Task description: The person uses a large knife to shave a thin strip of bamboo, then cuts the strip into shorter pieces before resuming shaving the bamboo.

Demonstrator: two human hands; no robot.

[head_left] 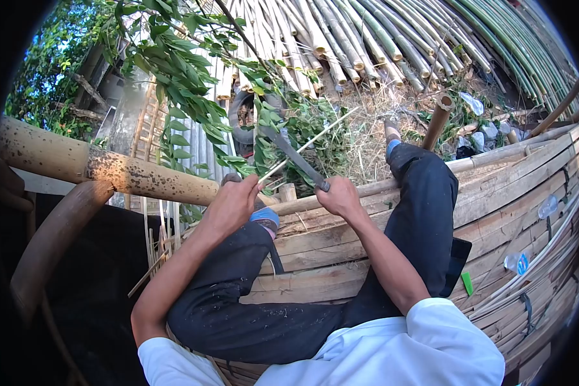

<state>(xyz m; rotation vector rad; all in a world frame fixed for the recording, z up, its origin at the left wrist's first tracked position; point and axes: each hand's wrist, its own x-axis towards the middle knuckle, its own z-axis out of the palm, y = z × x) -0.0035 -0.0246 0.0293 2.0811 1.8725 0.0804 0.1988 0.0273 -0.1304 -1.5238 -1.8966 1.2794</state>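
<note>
My left hand (pixel 238 198) is closed around the near end of a thin, pale bamboo strip (pixel 328 131), which slants up and away to the right. In my right hand (pixel 341 195), fingers wrapped round its handle, is a machete. The dark machete blade (pixel 294 156) points up and to the left, and it crosses the strip in this view. Both hands are out in front of my bent knees, beyond the near slats of the bamboo platform (pixel 315 257) I sit on. Leafy branches (pixel 180 83) hang just past the blade.
A thick bamboo pole (pixel 154 180) runs along the left. Cut bamboo poles (pixel 360 45) lie stacked on the ground ahead, and an upright bamboo post (pixel 437 122) stands front right. Plastic bottles (pixel 516 262) and a dark phone-like slab (pixel 457 264) are at the right.
</note>
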